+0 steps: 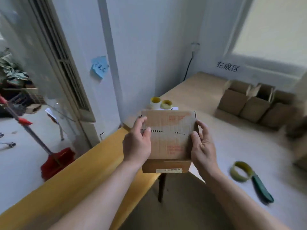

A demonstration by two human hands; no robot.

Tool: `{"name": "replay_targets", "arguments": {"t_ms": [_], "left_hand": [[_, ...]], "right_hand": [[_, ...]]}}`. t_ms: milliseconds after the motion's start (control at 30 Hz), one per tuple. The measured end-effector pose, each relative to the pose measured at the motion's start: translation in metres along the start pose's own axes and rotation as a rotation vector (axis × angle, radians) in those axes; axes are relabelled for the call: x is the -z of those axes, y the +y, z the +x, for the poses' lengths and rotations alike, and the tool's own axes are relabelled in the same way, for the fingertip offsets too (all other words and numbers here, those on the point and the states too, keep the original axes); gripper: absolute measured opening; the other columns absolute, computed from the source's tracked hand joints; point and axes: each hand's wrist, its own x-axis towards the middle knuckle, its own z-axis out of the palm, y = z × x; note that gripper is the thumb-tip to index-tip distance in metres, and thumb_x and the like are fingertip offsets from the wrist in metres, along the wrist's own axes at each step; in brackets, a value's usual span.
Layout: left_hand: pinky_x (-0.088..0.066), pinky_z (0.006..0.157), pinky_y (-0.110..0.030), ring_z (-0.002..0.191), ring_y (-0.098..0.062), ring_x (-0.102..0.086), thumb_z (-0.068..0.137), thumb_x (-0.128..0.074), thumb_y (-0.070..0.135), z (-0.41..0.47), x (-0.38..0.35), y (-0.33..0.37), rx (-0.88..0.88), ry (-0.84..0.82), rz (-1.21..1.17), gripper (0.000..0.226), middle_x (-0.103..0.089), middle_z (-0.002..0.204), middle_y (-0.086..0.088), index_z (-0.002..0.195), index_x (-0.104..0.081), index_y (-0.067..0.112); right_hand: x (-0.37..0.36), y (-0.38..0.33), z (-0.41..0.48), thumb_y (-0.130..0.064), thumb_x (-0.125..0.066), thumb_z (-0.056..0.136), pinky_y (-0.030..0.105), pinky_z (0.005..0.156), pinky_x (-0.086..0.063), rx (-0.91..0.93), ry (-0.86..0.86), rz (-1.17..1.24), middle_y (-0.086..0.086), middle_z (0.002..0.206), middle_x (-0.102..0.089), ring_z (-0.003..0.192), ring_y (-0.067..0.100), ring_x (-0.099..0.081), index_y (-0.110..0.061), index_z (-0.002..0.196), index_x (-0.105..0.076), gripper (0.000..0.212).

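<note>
I hold a small brown cardboard box [169,136] in front of me, above the near corner of the table. Its top flaps are closed, with a dark seam across the middle and red print on top. My left hand [137,143] grips its left side, thumb on the top. My right hand [202,146] grips its right side, thumb on the top edge and fingers curled round the side. A white label shows on the box's front face.
A tape dispenser with a green handle [249,178] lies on the pale table [232,146] to the right. Two tape rolls [161,102] stand behind the box. Several open cardboard boxes [249,102] sit at the back right. A red broom [54,161] leans at left.
</note>
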Motion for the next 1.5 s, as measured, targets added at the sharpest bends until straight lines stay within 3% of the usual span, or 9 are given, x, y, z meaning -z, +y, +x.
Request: {"name": "replay_targets", "arguments": {"t_ms": [100,333,533,700,967,1100,1200,1400,1500], "left_hand": [[-0.052,0.082,-0.028,0.091,-0.009,-0.055,0.100,-0.054,0.026,0.005,-0.051,0.018,-0.016,-0.088,-0.028,0.036,-0.065,0.115,0.007,0.135,-0.054,0.028],[-0.047,0.092,-0.026,0.095,-0.004,-0.053,0.099,-0.055,0.026,0.031,-0.149,0.022,-0.041,-0.315,-0.011,0.037,-0.061,0.126,0.012,0.136,-0.053,0.027],[-0.047,0.100,-0.031,0.116,-0.015,-0.057,0.101,-0.052,0.027,0.058,-0.231,-0.005,0.014,-0.514,0.006,0.036,-0.059,0.133,0.008,0.137,-0.051,0.027],[-0.049,0.093,-0.031,0.100,-0.010,-0.054,0.102,-0.046,0.026,0.095,-0.280,-0.024,0.040,-0.577,0.034,0.035,-0.062,0.126,0.005,0.137,-0.049,0.026],[-0.044,0.091,-0.026,0.109,-0.012,-0.055,0.102,-0.046,0.026,0.113,-0.303,-0.059,0.078,-0.659,0.084,0.036,-0.058,0.132,0.006,0.138,-0.049,0.026],[-0.049,0.092,-0.032,0.111,-0.013,-0.056,0.102,-0.043,0.028,0.116,-0.310,-0.055,-0.027,-0.691,0.183,0.036,-0.056,0.134,0.008,0.137,-0.050,0.026],[-0.041,0.084,-0.023,0.111,-0.012,-0.056,0.103,-0.041,0.028,0.109,-0.314,-0.050,-0.054,-0.667,0.243,0.035,-0.057,0.133,0.006,0.137,-0.049,0.022],[-0.046,0.085,-0.026,0.111,-0.015,-0.059,0.101,-0.047,0.036,0.097,-0.321,-0.043,-0.078,-0.671,0.277,0.035,-0.058,0.133,0.005,0.132,-0.048,0.021],[-0.048,0.091,-0.033,0.118,-0.018,-0.054,0.102,-0.042,0.039,0.095,-0.321,-0.040,-0.116,-0.690,0.364,0.034,-0.045,0.146,0.004,0.131,-0.044,0.022]], "right_hand": [[0.040,0.022,0.014,-0.032,-0.040,0.104,0.030,0.088,-0.053,-0.060,0.069,0.033,-0.004,0.134,-0.056,0.112,0.010,-0.059,-0.048,0.132,-0.040,0.032],[0.086,0.085,0.049,-0.037,-0.037,0.105,0.047,0.082,-0.060,-0.236,0.173,-0.026,-0.016,0.118,-0.058,0.104,0.015,-0.064,-0.062,0.124,-0.035,0.032],[0.106,0.133,0.088,-0.031,-0.040,0.105,0.045,0.071,-0.061,-0.392,0.221,-0.128,-0.008,0.107,-0.063,0.090,0.012,-0.068,-0.046,0.122,-0.039,0.024],[0.102,0.152,0.133,-0.034,-0.041,0.103,0.046,0.077,-0.060,-0.438,0.246,-0.231,-0.015,0.113,-0.062,0.094,0.013,-0.066,-0.050,0.118,-0.038,0.022],[0.077,0.182,0.146,-0.036,-0.043,0.100,0.042,0.087,-0.055,-0.475,0.260,-0.332,-0.010,0.123,-0.056,0.105,0.012,-0.059,-0.049,0.121,-0.033,0.027],[0.079,0.209,0.129,-0.040,-0.044,0.099,0.043,0.077,-0.060,-0.577,0.297,-0.260,-0.004,0.117,-0.061,0.098,0.015,-0.065,-0.058,0.115,-0.032,0.027],[0.086,0.212,0.131,-0.041,-0.045,0.099,0.041,0.074,-0.061,-0.551,0.285,-0.247,-0.003,0.109,-0.062,0.093,0.014,-0.066,-0.064,0.109,-0.032,0.028],[0.102,0.216,0.134,-0.039,-0.043,0.101,0.035,0.071,-0.057,-0.525,0.257,-0.267,-0.003,0.107,-0.061,0.093,0.016,-0.065,-0.061,0.109,-0.034,0.026],[0.104,0.213,0.134,-0.037,-0.043,0.102,0.031,0.068,-0.056,-0.514,0.244,-0.259,-0.005,0.102,-0.062,0.090,0.013,-0.066,-0.053,0.116,-0.035,0.022]]}}
